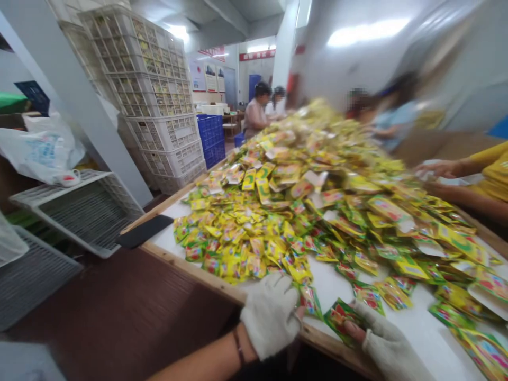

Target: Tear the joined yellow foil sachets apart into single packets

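At five o'clock over the tabletop (418,323), a green packet (336,316) is pinched by the right hand (381,333); for the left hand (272,316), grip cannot be determined. Dropping could be caused by a slackened pinch.

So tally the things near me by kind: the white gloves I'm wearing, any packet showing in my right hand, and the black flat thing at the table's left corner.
White gloves: 2
Green packet in the right hand: 1
Black flat thing: 1
Total: 4
The packet pile is too jumbled to count.
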`<move>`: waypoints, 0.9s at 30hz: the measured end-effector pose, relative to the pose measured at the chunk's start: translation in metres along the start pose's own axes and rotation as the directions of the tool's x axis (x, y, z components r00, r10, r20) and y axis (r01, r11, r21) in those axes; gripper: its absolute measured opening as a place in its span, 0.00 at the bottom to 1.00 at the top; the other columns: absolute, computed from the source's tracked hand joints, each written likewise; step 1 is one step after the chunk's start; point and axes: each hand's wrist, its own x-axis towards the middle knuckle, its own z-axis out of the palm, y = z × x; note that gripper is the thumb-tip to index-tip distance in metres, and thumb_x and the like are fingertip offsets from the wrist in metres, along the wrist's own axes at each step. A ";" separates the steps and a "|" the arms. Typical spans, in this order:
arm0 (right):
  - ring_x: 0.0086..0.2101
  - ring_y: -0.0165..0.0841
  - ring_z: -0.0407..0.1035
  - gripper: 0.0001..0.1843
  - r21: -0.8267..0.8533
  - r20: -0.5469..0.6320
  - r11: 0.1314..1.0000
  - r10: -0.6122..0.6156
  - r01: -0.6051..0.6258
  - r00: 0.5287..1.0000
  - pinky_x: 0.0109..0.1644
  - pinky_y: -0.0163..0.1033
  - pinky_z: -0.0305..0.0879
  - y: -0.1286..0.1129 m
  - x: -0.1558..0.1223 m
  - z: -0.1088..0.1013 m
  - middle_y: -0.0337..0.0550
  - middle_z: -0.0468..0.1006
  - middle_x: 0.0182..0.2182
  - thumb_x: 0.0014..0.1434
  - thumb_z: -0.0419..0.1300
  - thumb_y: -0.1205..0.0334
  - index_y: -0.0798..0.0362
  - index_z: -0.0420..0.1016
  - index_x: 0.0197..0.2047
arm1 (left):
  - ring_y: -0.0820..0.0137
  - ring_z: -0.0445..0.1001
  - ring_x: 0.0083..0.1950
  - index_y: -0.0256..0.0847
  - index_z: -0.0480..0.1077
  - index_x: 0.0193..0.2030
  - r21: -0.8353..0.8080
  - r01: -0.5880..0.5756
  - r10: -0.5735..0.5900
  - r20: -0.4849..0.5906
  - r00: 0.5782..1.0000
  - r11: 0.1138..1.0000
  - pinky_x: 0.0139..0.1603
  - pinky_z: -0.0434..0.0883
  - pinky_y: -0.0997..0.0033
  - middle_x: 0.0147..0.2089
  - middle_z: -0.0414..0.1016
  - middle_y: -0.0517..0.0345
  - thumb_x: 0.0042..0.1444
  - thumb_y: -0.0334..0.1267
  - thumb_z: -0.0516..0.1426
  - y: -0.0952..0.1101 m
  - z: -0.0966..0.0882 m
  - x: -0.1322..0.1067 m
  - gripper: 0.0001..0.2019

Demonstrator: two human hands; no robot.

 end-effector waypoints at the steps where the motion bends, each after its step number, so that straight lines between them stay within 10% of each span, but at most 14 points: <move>1: 0.44 0.49 0.75 0.24 0.000 0.007 1.000 -0.003 0.003 1.000 0.45 0.38 0.74 0.001 0.001 0.000 0.44 0.83 0.40 0.37 0.67 0.47 0.50 0.82 0.38 | 0.60 0.68 0.51 0.42 0.66 0.38 -0.002 0.003 -0.003 -0.003 1.000 1.000 0.53 0.68 0.58 0.46 0.71 0.55 0.57 0.43 0.55 0.000 0.000 0.000 0.08; 16: 0.47 0.49 0.74 0.26 -0.070 0.003 0.996 0.061 -0.061 0.998 0.46 0.40 0.74 0.003 0.002 0.001 0.45 0.83 0.42 0.38 0.66 0.45 0.50 0.82 0.40 | 0.69 0.73 0.43 0.41 0.74 0.37 -0.447 -0.062 0.014 -0.111 0.994 0.892 0.45 0.71 0.72 0.41 0.76 0.53 0.58 0.34 0.55 -0.024 -0.016 0.003 0.06; 27: 0.31 0.43 0.77 0.31 0.360 0.099 0.902 0.217 -0.238 0.971 0.35 0.45 0.76 0.003 -0.002 0.006 0.47 0.83 0.35 0.37 0.67 0.42 0.51 0.74 0.42 | 0.65 0.74 0.43 0.37 0.75 0.37 -0.200 0.431 -0.452 -0.074 0.889 0.880 0.46 0.69 0.67 0.36 0.79 0.53 0.57 0.33 0.51 -0.176 -0.049 0.169 0.10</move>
